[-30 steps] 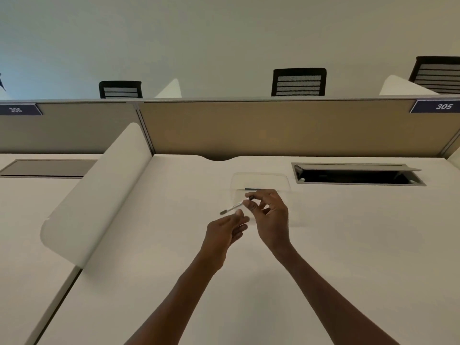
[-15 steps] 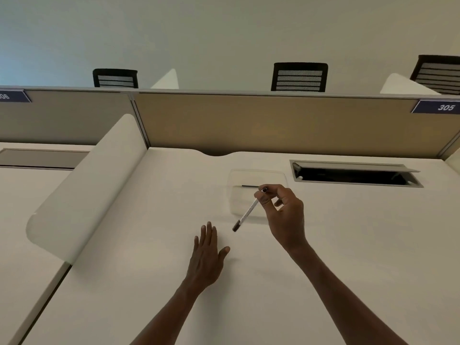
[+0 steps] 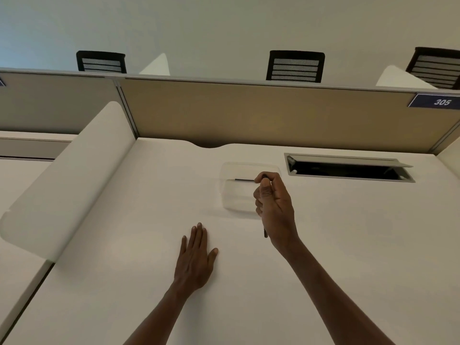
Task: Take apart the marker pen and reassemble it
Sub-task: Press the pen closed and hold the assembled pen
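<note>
My right hand (image 3: 275,207) grips the marker pen (image 3: 265,234) in curled fingers, over the near right corner of a clear plastic tray (image 3: 229,170). Most of the pen is hidden by the hand; only its dark lower end shows below the palm, and a bit at the fingertips. A thin dark rod-like pen part (image 3: 244,180) lies inside the tray, its right end hidden behind my fingers. My left hand (image 3: 196,255) lies flat on the white desk (image 3: 124,245), fingers straight, holding nothing.
An open cable hatch (image 3: 348,170) is set into the desk at the back right. A tan partition (image 3: 249,113) closes off the back. A white curved divider (image 3: 64,175) stands along the left side. Chairs show beyond the partition.
My left hand let go of the pen and came down flat on the desk. My right hand swung the pen from slanting left to pointing down toward me.
</note>
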